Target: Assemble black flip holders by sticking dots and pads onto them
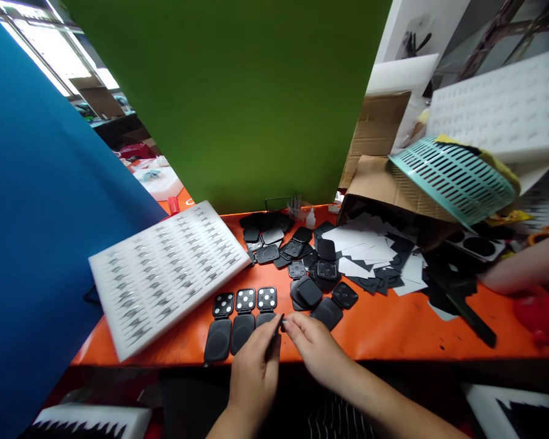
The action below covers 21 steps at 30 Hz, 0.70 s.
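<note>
My left hand (pixel 256 360) is closed round a thin black flat piece (pixel 274 336), seen edge-on and mostly hidden by the fingers. Right beside its upper edge, my right hand (pixel 318 347) makes a pinch with thumb and forefinger; what it pinches is too small to make out. Just beyond and left of my hands, three black hinged cases lie open in a row. Their upper halves, such as the left one (pixel 223 305), the middle one (pixel 246 300) and the right one (pixel 266 297), carry white dots. Part of the right case's lower half is behind my left hand.
A white foam tray (pixel 165 274) with rows of slots lies tilted at left. Loose black cases (pixel 310 291) are piled ahead. A cardboard box (pixel 379 183) spills white and black sheets (pixel 361 244) at right, under a turquoise basket (pixel 457 177). A green board (pixel 238 103) stands behind the orange table (pixel 384 329).
</note>
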Each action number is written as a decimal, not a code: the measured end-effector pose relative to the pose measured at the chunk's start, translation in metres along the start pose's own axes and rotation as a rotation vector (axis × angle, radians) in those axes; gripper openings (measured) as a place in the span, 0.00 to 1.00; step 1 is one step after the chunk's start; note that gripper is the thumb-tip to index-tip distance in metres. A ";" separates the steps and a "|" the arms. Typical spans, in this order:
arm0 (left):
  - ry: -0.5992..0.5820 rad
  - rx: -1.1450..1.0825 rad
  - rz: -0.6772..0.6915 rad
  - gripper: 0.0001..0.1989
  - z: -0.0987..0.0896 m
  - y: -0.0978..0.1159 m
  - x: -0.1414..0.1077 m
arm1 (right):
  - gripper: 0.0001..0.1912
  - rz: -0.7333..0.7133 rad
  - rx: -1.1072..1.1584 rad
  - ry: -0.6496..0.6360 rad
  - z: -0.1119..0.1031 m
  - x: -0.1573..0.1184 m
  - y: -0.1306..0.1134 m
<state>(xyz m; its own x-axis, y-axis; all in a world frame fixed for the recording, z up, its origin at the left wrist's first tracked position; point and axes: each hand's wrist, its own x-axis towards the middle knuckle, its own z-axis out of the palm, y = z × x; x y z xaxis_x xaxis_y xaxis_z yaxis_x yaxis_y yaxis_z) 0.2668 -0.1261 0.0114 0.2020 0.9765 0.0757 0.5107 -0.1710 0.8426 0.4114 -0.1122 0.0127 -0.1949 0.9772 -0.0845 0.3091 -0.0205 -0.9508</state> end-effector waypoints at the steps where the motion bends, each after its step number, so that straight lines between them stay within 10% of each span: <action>1: -0.032 0.071 0.049 0.19 -0.001 -0.001 0.000 | 0.16 0.011 -0.004 0.004 0.001 0.000 0.002; 13: -0.224 0.386 0.047 0.26 0.011 -0.012 -0.015 | 0.17 0.401 0.677 -0.057 0.005 -0.005 0.010; 21: -0.188 -0.067 -0.107 0.18 0.030 -0.010 -0.009 | 0.16 0.499 0.926 0.129 0.017 -0.004 0.027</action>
<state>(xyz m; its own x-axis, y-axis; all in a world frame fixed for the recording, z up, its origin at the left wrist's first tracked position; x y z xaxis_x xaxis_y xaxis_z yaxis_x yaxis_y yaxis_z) 0.2848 -0.1368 -0.0134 0.3047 0.9459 -0.1117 0.4820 -0.0520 0.8746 0.4049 -0.1202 -0.0176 -0.1244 0.8276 -0.5473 -0.5137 -0.5256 -0.6781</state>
